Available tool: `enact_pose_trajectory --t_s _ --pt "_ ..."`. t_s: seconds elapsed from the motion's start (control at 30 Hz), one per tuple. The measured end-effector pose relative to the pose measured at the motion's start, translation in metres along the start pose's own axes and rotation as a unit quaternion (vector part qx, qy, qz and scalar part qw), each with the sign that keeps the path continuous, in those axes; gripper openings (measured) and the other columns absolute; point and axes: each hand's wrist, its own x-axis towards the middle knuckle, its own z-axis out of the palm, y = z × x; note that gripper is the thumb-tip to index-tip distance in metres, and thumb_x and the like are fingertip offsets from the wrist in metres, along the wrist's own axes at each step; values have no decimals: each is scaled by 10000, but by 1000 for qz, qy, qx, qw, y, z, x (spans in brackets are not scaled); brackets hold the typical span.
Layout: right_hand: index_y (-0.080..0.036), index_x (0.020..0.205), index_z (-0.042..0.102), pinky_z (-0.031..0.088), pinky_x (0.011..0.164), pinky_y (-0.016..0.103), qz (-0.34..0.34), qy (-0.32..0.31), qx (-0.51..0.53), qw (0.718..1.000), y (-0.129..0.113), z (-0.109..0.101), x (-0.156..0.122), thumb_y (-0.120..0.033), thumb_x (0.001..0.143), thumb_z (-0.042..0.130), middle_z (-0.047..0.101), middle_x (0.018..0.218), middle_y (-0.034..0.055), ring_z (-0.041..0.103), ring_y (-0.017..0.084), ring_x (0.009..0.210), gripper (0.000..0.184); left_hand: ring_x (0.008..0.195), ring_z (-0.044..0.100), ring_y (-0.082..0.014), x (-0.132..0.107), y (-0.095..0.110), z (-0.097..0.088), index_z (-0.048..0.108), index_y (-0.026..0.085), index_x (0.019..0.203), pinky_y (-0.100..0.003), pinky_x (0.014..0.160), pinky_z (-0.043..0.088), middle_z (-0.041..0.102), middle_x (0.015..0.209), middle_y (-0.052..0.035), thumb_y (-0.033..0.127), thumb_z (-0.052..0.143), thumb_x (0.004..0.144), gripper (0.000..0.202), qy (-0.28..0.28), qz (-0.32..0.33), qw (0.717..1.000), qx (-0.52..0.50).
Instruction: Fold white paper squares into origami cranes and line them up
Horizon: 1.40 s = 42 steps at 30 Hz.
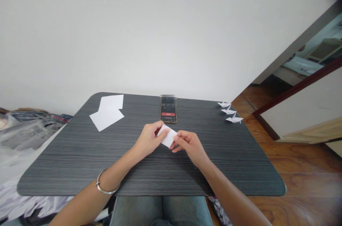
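Between my two hands, above the middle of the dark table [107, 158], is a small folded piece of white paper [168, 137]. My left hand [151, 135] pinches its left side, thumb on top. On the right edge, my right hand [188, 144] grips it between thumb and fingers. The paper's underside and some fingertips are hidden. Just beyond my hands lies a phone [168, 109] with a lit screen, partly blurred out. Three folded white paper cranes [234, 119] stand in a row near the table's right edge.
Two overlapping sheets of white paper [107, 119] lie at the table's back left. A white wall [160, 33] rises behind the table. Plastic-wrapped items [26, 133] are piled to the left, and a wooden floor [301, 169] shows at right.
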Motion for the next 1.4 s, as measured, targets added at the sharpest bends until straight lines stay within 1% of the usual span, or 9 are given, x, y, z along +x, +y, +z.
enact_pose_trajectory --t_s 0.07,0.17,0.3,0.43,0.6,0.8,1.0,1.17,1.4 --pt "-138 601 581 495 443 190 -3 5 5 1000 1 0 1 -386 688 640 609 499 -11 568 88 454 270 464 391 -70 0 -1 1 451 141 605 -166 421 312 425 514 44 346 456 796 280 -19 -10 999 -31" --pt "-140 580 570 473 414 168 -20 29 15 999 3 0 2 -370 683 652 580 453 -30 515 60 389 265 445 408 -67 0 -1 3 462 142 662 -162 390 335 447 534 44 382 473 787 271 -59 -39 989 -126" --pt "-148 609 569 481 428 165 -37 63 39 997 5 -2 3 -339 671 672 592 480 -34 528 62 409 226 448 438 -68 1 -1 5 502 124 723 -158 372 364 484 562 26 403 485 780 285 -101 -59 972 -202" --pt "-145 599 559 470 426 163 -17 47 48 998 4 -3 3 -332 675 669 591 474 -27 525 64 411 230 432 427 -60 1 -2 5 526 110 740 -150 371 357 485 551 23 390 483 787 287 -113 -59 972 -196" --pt "-148 585 534 399 382 132 16 12 71 997 2 -3 3 -341 679 665 552 466 -41 469 45 392 251 413 405 -52 -1 -3 4 530 111 745 -144 364 317 482 542 26 388 464 800 290 -127 -57 977 -161" --pt "-148 569 519 347 391 131 27 -13 79 996 1 -7 3 -321 655 688 529 494 -45 442 41 419 257 415 418 -59 -2 -2 4 529 112 731 -148 370 318 492 537 22 391 474 791 290 -131 -60 979 -142" --pt "-149 555 518 311 399 154 2 -10 58 998 4 -8 4 -322 666 676 506 499 -45 398 46 424 259 409 423 -60 -2 -1 5 534 111 721 -146 366 323 493 526 23 381 480 786 283 -130 -62 980 -141" --pt "-158 534 496 303 398 170 -39 14 26 999 5 -6 4 -314 670 669 476 481 -52 378 54 418 270 425 441 -65 -2 2 6 540 106 722 -144 368 343 496 536 18 347 489 780 253 -124 -60 980 -141" --pt "-163 578 532 323 403 181 -39 16 -3 999 3 -5 4 -363 700 626 499 519 -35 400 74 449 252 421 429 -64 -3 3 4 544 109 710 -149 372 331 487 529 23 336 490 780 244 -142 -49 980 -132"
